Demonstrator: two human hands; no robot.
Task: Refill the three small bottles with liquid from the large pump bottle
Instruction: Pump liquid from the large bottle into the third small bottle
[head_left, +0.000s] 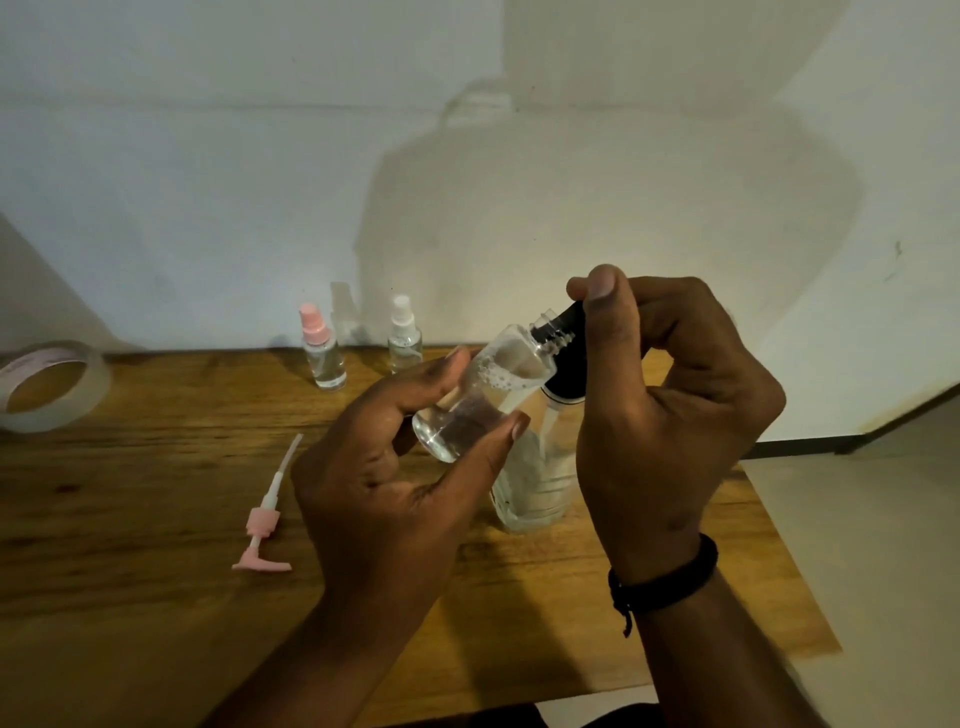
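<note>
My left hand grips a small clear bottle and holds it tilted above the table. Its threaded neck is bare and points up to the right. Clear liquid with bubbles sits inside. My right hand pinches a black spray cap right beside that neck, touching or nearly touching it. Behind both hands the large clear bottle stands on the table with its top hidden. Its pink pump lies on the table to the left. Two small bottles stand at the back, one pink-capped and one white-capped.
A wooden table stands against a pale wall. A roll of clear tape sits at its far left. The table's right edge runs just past my right wrist, with pale floor beyond it.
</note>
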